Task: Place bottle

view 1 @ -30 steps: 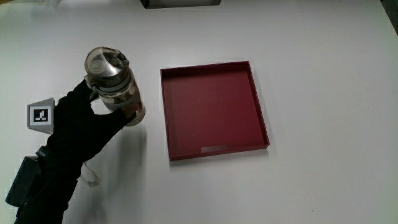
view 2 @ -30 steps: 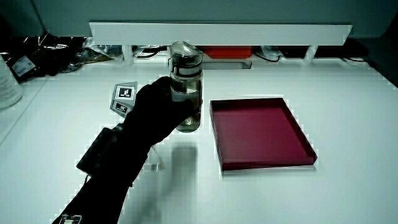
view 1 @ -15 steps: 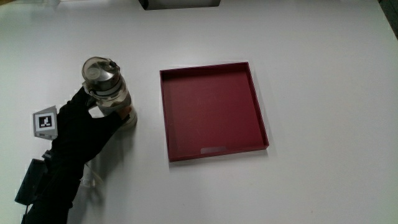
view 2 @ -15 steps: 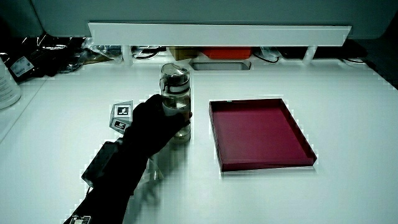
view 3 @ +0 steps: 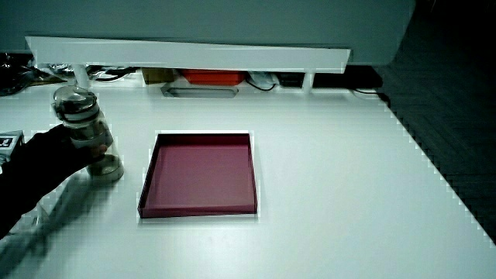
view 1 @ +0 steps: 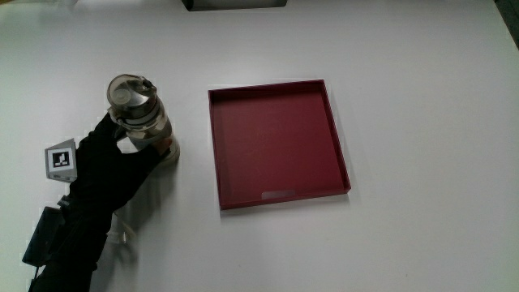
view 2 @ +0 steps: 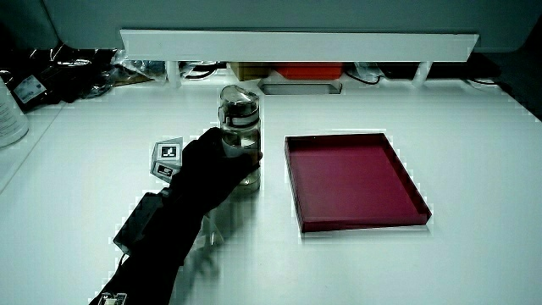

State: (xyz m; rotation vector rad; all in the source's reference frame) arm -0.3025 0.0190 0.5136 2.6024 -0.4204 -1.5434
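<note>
A clear bottle (view 1: 139, 118) with a grey lid stands upright on the white table, beside the dark red tray (view 1: 280, 195). The bottle shows in both side views (view 2: 240, 140) (view 3: 87, 132), its base resting on the table. The gloved hand (view 1: 120, 159) is wrapped around the bottle's lower body, on the side nearer to the person. The hand appears in both side views (view 2: 210, 163) (view 3: 48, 159), with the patterned cube (view 1: 60, 159) on its back. The tray (view 2: 313, 224) (view 3: 197, 212) holds nothing.
A low white partition (view 2: 296, 44) runs along the table's edge farthest from the person, with cables and an orange item (view 2: 306, 71) under it. A white container (view 2: 10, 114) stands at the table's edge in a side view. A dark box (view 1: 233, 4) lies farther from the person than the tray.
The bottle came down from a raised, tilted hold to standing upright on the table beside the tray. Over the last half second hand and bottle have stayed still.
</note>
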